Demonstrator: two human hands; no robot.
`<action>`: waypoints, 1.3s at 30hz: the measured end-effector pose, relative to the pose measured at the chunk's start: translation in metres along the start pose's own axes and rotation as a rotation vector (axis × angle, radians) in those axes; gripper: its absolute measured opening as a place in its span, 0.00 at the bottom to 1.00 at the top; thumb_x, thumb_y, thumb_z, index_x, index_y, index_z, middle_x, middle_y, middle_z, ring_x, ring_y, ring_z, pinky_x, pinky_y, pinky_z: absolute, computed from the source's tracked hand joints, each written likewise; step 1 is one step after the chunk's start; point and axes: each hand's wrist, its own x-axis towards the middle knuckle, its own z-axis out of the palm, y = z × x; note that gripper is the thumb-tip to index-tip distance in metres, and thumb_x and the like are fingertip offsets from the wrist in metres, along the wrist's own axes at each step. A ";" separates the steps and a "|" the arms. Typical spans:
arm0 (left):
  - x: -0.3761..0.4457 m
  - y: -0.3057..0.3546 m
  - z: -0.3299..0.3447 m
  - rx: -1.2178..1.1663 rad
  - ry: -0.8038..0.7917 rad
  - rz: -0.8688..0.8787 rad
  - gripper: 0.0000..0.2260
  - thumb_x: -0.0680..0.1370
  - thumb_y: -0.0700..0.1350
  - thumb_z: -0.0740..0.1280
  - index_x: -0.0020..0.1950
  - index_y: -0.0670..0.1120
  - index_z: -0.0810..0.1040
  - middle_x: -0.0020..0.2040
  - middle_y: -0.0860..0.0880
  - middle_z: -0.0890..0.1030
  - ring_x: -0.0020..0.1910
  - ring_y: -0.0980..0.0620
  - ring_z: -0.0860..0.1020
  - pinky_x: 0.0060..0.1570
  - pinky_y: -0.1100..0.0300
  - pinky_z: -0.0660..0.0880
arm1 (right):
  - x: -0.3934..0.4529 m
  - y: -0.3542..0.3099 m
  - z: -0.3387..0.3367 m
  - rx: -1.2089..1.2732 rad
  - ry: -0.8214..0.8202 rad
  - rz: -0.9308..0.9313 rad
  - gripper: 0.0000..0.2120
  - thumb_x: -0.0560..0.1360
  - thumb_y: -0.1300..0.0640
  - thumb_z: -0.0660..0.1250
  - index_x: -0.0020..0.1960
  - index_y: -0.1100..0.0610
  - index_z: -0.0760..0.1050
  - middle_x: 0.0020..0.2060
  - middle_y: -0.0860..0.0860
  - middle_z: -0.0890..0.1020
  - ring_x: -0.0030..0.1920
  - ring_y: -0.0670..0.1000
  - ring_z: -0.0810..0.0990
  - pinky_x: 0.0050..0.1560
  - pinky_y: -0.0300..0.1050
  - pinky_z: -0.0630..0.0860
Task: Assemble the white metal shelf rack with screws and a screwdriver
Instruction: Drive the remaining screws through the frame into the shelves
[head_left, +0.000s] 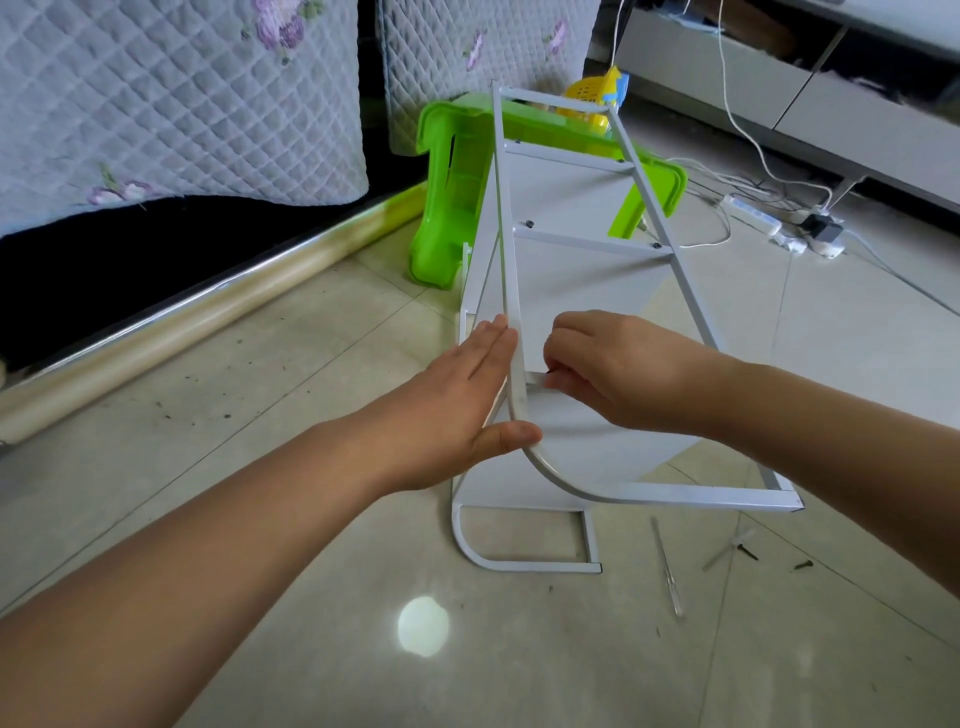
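Note:
The white metal shelf rack (582, 291) lies on its side on the tiled floor, its curved feet toward me. My left hand (467, 400) lies flat with straight fingers against the outer face of the upper side frame (511, 332), thumb under the curve. My right hand (618, 374) is inside the frame, fingertips pinching a small dark screw (549, 372) at the bracket by the frame tube. A thin clear-handled screwdriver (667, 571) lies on the floor in front of the rack. Two dark screws (802, 565) and a small plastic bag (727, 552) lie to its right.
A green plastic stool (452, 208) lies tipped behind the rack. Quilted covered furniture (182, 104) stands at the left, with a metal base rail (208, 306). A power strip (758, 213) and white cables (748, 130) lie at the right rear, under a low grey cabinet (779, 88).

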 end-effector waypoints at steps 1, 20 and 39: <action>0.000 0.000 0.000 0.003 0.000 0.001 0.36 0.79 0.58 0.52 0.74 0.44 0.33 0.75 0.49 0.33 0.73 0.57 0.36 0.58 0.77 0.37 | -0.001 0.000 0.002 -0.017 -0.004 -0.005 0.15 0.73 0.55 0.55 0.35 0.63 0.72 0.28 0.55 0.72 0.24 0.55 0.70 0.27 0.37 0.63; 0.014 0.040 0.002 0.306 0.242 0.176 0.36 0.75 0.58 0.48 0.74 0.34 0.53 0.76 0.39 0.51 0.75 0.49 0.49 0.67 0.56 0.44 | -0.103 0.054 0.000 0.074 0.068 0.552 0.11 0.72 0.71 0.61 0.51 0.68 0.79 0.54 0.62 0.79 0.54 0.63 0.78 0.56 0.42 0.66; 0.098 0.127 0.045 0.384 0.044 0.202 0.28 0.80 0.56 0.48 0.77 0.46 0.46 0.77 0.52 0.44 0.75 0.58 0.41 0.71 0.61 0.42 | -0.225 0.014 0.219 0.479 -0.534 1.329 0.15 0.77 0.57 0.58 0.61 0.63 0.68 0.60 0.59 0.73 0.60 0.58 0.73 0.55 0.46 0.71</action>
